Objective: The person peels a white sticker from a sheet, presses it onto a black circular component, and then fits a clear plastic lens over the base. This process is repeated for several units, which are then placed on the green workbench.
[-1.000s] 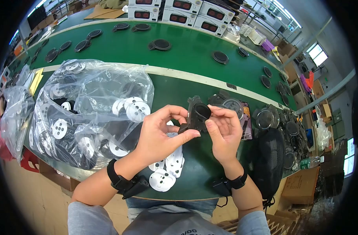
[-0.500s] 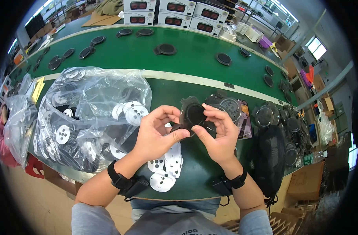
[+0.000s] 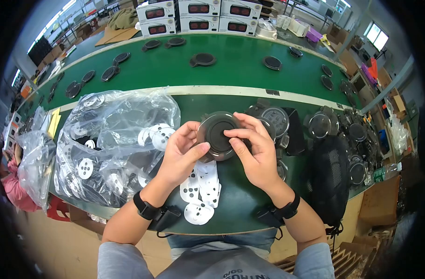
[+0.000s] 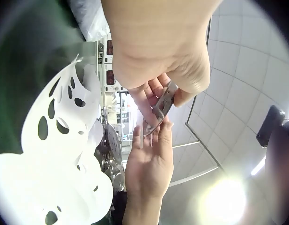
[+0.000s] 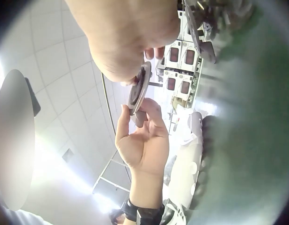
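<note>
A round black plastic part [image 3: 218, 135] with a clear rim and a dark disc in its middle is held up between both hands, its face turned to the head view. My left hand [image 3: 177, 151] pinches its left edge, thumb in front and fingers behind. On the other side, my right hand [image 3: 256, 151] grips the right edge, with a fingertip over the dark disc. The part shows edge-on in the left wrist view, between the fingers of both hands. Below the hands lie white perforated discs [image 3: 198, 212], stacked loosely on the green table [image 3: 240, 204].
A clear plastic bag [image 3: 124, 125] of white and black discs covers the left side. Right of the hands are more round parts [image 3: 275, 120], a black mesh pouch [image 3: 330, 174] and a heap of similar parts [image 3: 359, 153]. Boxes [image 3: 198, 9] stand behind the green belt [image 3: 240, 51].
The round part has turned from tilted to face-on. My right fingers have shifted from its edge onto its face. The head view has swung slightly.
</note>
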Demonstrator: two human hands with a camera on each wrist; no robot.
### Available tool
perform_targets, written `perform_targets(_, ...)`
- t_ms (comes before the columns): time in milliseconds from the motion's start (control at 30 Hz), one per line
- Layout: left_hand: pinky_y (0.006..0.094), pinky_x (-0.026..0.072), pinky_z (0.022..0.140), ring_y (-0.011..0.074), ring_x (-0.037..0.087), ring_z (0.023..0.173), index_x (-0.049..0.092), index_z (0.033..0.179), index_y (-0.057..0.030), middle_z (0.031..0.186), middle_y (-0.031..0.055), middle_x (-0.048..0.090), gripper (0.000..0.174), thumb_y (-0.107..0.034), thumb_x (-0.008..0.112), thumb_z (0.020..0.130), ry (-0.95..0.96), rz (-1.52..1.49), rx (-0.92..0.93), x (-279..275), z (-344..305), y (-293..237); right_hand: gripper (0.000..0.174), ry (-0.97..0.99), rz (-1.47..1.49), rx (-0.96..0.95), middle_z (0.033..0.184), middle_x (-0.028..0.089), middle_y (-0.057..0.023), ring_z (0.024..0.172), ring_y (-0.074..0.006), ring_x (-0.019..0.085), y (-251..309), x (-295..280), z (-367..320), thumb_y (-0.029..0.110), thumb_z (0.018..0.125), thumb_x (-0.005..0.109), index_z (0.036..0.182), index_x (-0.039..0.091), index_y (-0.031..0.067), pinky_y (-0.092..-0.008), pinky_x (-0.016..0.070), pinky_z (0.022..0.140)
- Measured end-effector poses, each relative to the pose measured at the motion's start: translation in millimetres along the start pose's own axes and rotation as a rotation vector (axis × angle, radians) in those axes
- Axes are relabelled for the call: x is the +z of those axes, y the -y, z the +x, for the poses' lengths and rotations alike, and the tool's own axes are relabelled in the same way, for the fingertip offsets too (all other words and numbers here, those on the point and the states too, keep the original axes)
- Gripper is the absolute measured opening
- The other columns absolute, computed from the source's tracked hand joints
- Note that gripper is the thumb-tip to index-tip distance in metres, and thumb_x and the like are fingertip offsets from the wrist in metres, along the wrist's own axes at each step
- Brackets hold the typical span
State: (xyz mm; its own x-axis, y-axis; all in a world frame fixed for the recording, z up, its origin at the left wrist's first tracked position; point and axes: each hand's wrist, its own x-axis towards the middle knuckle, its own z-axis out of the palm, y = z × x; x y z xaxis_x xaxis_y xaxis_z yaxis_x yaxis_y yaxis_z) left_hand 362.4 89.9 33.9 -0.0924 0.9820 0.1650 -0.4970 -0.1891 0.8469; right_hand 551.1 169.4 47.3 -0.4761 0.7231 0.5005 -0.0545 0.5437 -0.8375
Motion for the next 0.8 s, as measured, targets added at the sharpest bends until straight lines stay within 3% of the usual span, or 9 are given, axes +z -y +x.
perform_targets(67, 0.0264, 0.051, 0.086, 0.009, 0.06, 0.098, 0.052, 0.113, -0.0043, 0.108, 0.004, 0.062, 0.026, -0.003, 0.065, 0.092, -0.007, -0.037, 0.001, 1, -2, 2, 0.027, -0.042, 0.178, 0.01, 0.124, 0.057, -0.0123, 0.1, -0.0144, 0.062, -3, 6, -1, 0.002, 0.091, 0.067, 0.118, 0.062, 0.0029, -0.0288, 0.0515, 0.084)
perform_targets(200, 0.0251, 0.0519, 0.082, 0.0074, 0.061, 0.095, 0.052, 0.108, -0.0065, 0.107, 0.0042, 0.064, 0.019, -0.003, 0.064, 0.093, -0.041, -0.073, -0.016, 7, -1, 0, 0.039, -0.012, 0.412, 0.187, 0.115, 0.057, -0.0077, 0.09, -0.0099, 0.062, 3, 2, -1, 0.002, 0.093, 0.065, 0.128, 0.049, 0.0003, -0.0236, 0.0517, 0.074)
perform_targets(400, 0.0227, 0.0522, 0.073, 0.0055, 0.062, 0.085, 0.053, 0.099, -0.0084, 0.095, 0.0012, 0.066, 0.009, -0.006, 0.061, 0.097, -0.039, 0.09, -0.01, 6, -2, 3, 0.019, 0.014, 0.44, 0.43, 0.093, 0.059, -0.0004, 0.079, -0.0039, 0.057, 19, -3, 1, 0.007, 0.094, 0.065, 0.111, 0.058, -0.0007, -0.0192, 0.0459, 0.066)
perform_targets(533, 0.0211, 0.0497, 0.067, 0.0024, 0.058, 0.077, 0.052, 0.095, -0.0081, 0.088, -0.0028, 0.063, 0.01, -0.01, 0.061, 0.098, -0.073, 0.264, -0.058, 9, -2, 2, 0.005, 0.187, 0.363, 0.485, 0.079, 0.057, 0.0032, 0.073, 0.0, 0.05, 8, -4, -1, 0.004, 0.094, 0.061, 0.093, 0.057, 0.0008, -0.0189, 0.0413, 0.061)
perform_targets(567, 0.0221, 0.0481, 0.081, 0.0044, 0.058, 0.091, 0.055, 0.103, -0.0065, 0.097, -0.0011, 0.063, 0.008, -0.01, 0.061, 0.098, -0.053, 0.393, -0.146, 5, -3, -1, 0.005, 0.207, 0.387, 0.522, 0.076, 0.058, 0.0017, 0.07, -0.0022, 0.055, 7, -5, 0, 0.005, 0.095, 0.059, 0.094, 0.057, 0.001, -0.0198, 0.0431, 0.06)
perform_targets(633, 0.025, 0.0474, 0.087, 0.0071, 0.056, 0.098, 0.054, 0.116, -0.0046, 0.108, 0.0021, 0.059, 0.018, -0.012, 0.058, 0.1, -0.113, 0.464, 0.07, 7, 2, 12, 0.007, 0.242, 0.266, 0.743, 0.076, 0.062, -0.0018, 0.07, -0.0079, 0.062, 20, -15, 9, 0.008, 0.096, 0.059, 0.094, 0.057, 0.0015, -0.021, 0.0467, 0.061)
perform_targets(700, 0.0287, 0.0468, 0.092, 0.0109, 0.053, 0.106, 0.049, 0.128, -0.0037, 0.118, 0.0053, 0.053, 0.029, -0.012, 0.056, 0.101, -0.271, 0.471, 0.151, 4, 5, 13, 0.016, -0.039, 0.582, 0.584, 0.082, 0.068, -0.0087, 0.073, -0.0144, 0.068, 1, -9, 6, 0.012, 0.098, 0.058, 0.107, 0.06, -0.0009, -0.0243, 0.0523, 0.066)
perform_targets(767, 0.0296, 0.0487, 0.091, 0.0137, 0.053, 0.108, 0.046, 0.131, -0.004, 0.12, 0.0071, 0.05, 0.034, -0.011, 0.058, 0.1, -0.299, 0.43, 0.125, -4, 6, 7, 0.05, -0.225, 0.667, 0.45, 0.121, 0.062, -0.0237, 0.089, -0.0211, 0.069, 5, -3, 11, 0.015, 0.099, 0.058, 0.143, 0.039, -0.0022, -0.0312, 0.0562, 0.08)
perform_targets(800, 0.0286, 0.0497, 0.089, 0.0138, 0.053, 0.107, 0.047, 0.129, -0.0039, 0.12, 0.0074, 0.05, 0.034, -0.01, 0.059, 0.099, -0.321, 0.402, 0.131, -5, 7, 7, 0.05, -0.201, 0.697, 0.486, 0.126, 0.059, -0.0232, 0.091, -0.0218, 0.069, 6, -5, 12, 0.015, 0.099, 0.058, 0.143, 0.039, -0.0021, -0.0313, 0.056, 0.08)
